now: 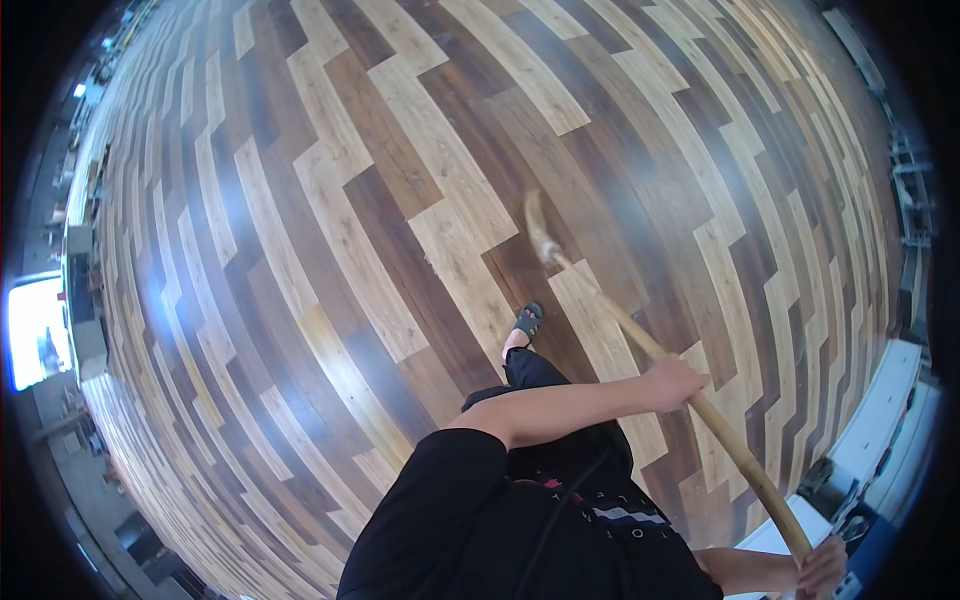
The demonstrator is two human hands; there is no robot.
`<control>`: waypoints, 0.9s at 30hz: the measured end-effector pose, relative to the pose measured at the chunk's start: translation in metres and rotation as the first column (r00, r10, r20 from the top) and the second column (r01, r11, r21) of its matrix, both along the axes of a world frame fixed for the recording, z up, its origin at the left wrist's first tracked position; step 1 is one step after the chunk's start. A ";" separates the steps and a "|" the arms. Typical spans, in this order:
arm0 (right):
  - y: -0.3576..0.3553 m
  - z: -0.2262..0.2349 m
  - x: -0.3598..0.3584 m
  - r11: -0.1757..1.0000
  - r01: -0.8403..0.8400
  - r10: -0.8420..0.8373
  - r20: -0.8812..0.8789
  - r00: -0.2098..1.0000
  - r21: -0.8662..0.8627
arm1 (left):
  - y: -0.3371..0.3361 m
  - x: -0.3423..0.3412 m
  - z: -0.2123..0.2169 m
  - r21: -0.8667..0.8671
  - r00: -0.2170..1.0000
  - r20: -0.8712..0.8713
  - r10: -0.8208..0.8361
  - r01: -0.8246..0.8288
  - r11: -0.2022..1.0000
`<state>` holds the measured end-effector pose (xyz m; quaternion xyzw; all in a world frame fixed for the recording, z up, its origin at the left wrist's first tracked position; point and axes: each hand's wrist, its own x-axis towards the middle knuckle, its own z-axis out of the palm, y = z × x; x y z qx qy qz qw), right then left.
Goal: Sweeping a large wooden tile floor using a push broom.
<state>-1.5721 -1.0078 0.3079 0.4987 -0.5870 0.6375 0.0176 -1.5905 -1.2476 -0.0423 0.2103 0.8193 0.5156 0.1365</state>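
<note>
1. Head view (the only one here): a long wooden pole (740, 455) runs on a diagonal from the right fingers (826, 562) up through the left fingers (684, 382). Both sets look clamped around it, left partway along, right down near the lower end. Past the right fingers I can't really make out the tip.
2. Well beyond the left fingers is the pale, curved head (540, 230), blurry, out over the wood-look floor (560, 105). Can't tell if it's touching down or hanging just above.
3. Handling, imo: stiff stick, not fragile, moderate weight, and the far end probably wants to swing. The shaft looks smooth, so sweaty palms might slip a bit.
4. Where to grab: about where the fingers are now, hands well apart, one guiding mid-shaft and one low for leverage. I'd skip the whitish joint by the head.
5. Writing: no label I can spot on the shaft. The black shirt (425, 515), below and left of the left fingers, has some pale print (630, 517), but no brand I'd call.
</note>
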 end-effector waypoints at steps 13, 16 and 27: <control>-0.186 -0.175 -0.138 0.925 -0.333 0.373 0.595 0.712 -0.181 | -0.247 0.063 -0.005 -0.285 0.805 0.214 0.553 -0.491 0.824; -0.307 -0.246 -0.088 0.868 -0.487 0.361 0.792 0.493 -0.093 | -0.370 0.144 -0.095 -0.610 0.630 0.110 0.769 -0.568 0.553; -0.219 -0.240 0.010 0.633 0.115 -0.730 0.541 0.417 0.765 | -0.337 0.097 -0.177 -0.195 0.956 0.129 0.265 -0.237 0.952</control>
